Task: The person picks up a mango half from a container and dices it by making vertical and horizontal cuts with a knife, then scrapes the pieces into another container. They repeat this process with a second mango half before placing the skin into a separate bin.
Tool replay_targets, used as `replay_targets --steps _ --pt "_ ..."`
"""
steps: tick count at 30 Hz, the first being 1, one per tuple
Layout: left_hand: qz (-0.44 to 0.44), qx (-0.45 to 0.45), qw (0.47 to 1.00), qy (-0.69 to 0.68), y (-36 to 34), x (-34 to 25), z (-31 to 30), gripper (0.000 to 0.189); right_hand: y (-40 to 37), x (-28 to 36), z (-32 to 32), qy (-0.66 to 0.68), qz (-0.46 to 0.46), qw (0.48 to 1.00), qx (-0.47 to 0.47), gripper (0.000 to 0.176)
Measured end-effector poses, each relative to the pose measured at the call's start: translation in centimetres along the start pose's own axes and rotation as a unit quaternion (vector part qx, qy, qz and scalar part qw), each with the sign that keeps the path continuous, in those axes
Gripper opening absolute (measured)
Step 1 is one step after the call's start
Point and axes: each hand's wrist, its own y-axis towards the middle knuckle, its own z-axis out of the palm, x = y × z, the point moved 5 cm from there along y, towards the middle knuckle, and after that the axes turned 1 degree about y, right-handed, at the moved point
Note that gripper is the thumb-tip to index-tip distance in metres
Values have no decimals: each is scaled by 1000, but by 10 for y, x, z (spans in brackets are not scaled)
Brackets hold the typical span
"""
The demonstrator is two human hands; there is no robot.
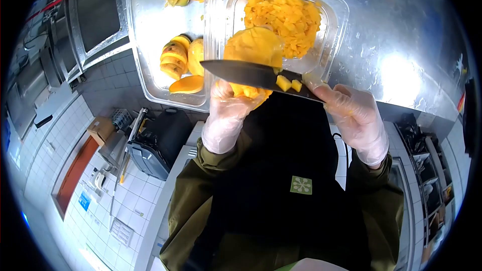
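Note:
My left hand [226, 113], in a clear glove, is closed around a large peeled mango [253, 45] held over the near edge of a clear tub. My gloved right hand [351, 113] grips a wide-bladed kitchen knife [241, 73] near its heel; the handle is hidden in the fingers. Its blade lies across the mango, tip pointing left. Two small mango cubes [289, 84] stick to the blade. Behind the mango, the clear plastic tub [337, 12] holds a heap of diced mango [288, 22].
Left of the tub, a clear tray [145, 88] holds peeled mangoes and mango slices [187, 85]. Both containers stand on a steel worktop [386, 25] with wet smears. A dark lidded bin [163, 143] stands on the floor at left; shelving [429, 180] is at right.

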Motion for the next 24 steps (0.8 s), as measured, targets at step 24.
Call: replay_targets --steps 24 --pt "65 10 996 -56 1 -1 4 37 8 12 5 -244 -31 969 5 49"
